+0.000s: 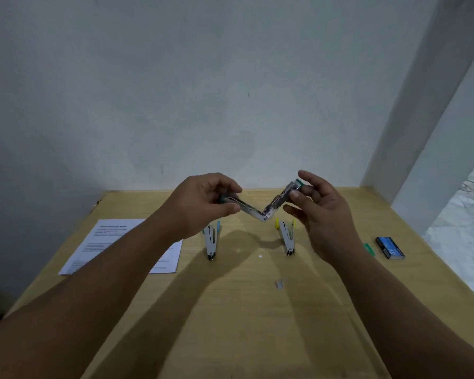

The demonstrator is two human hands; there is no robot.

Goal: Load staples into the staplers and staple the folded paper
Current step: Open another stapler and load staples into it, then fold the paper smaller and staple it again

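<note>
A green stapler (263, 210) is held swung open in a V above the table. My left hand (203, 203) grips its left arm at the green end. My right hand (320, 212) pinches the tip of its right arm between thumb and fingers. Below them on the wooden table (230, 310) lie a blue-tipped stapler (210, 242) and a yellow-tipped stapler (286, 236), both partly open. A printed sheet of paper (104, 242) lies flat at the left, partly hidden by my left forearm. A short strip of staples (280, 284) rests near the table's middle.
A blue staple box (389, 247) sits at the right with a small green piece (368, 248) beside it. A white wall stands behind the table. The table's right edge drops to a marbled floor (465, 228).
</note>
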